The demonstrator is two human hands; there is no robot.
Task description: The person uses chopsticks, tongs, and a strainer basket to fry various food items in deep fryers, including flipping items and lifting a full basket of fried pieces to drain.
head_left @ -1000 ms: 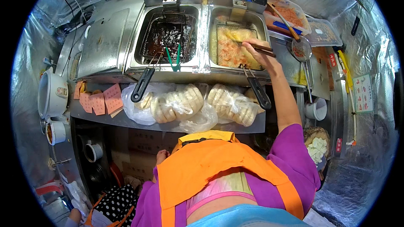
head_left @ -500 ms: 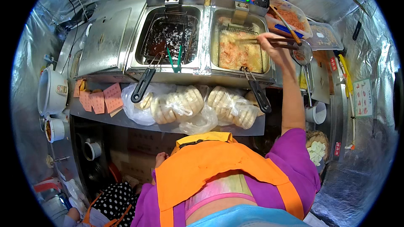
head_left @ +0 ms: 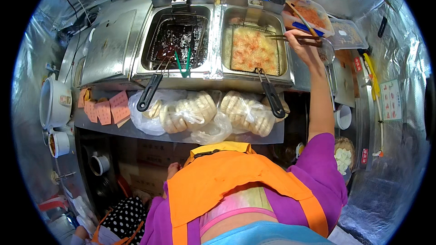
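Note:
My right hand [head_left: 305,53] is closed around a pair of long dark chopsticks [head_left: 309,41], reaching over the right fryer [head_left: 289,59]. Their tips point left, by the right side of the bubbling oil. Orange-pink pieces of food [head_left: 254,47] float there in pale foam, inside a wire basket whose black handle [head_left: 271,99] sticks out toward me. Low beside my apron, only part of my left hand [head_left: 173,169] shows; its fingers are mostly hidden.
The left fryer [head_left: 141,63] holds dark oil, a basket with a black handle [head_left: 150,93] and green-handled tongs [head_left: 184,63]. Bagged pale buns [head_left: 188,111] lie on the front shelf. A tub of orange-pink food [head_left: 313,16] and a strainer stand right. Another person's dotted clothing [head_left: 122,218] shows lower left.
My right hand has drawn the chopsticks to the right, toward the fryer's right side. The food pieces, bunched at the left before, now spread across the basket. The view has shifted slightly.

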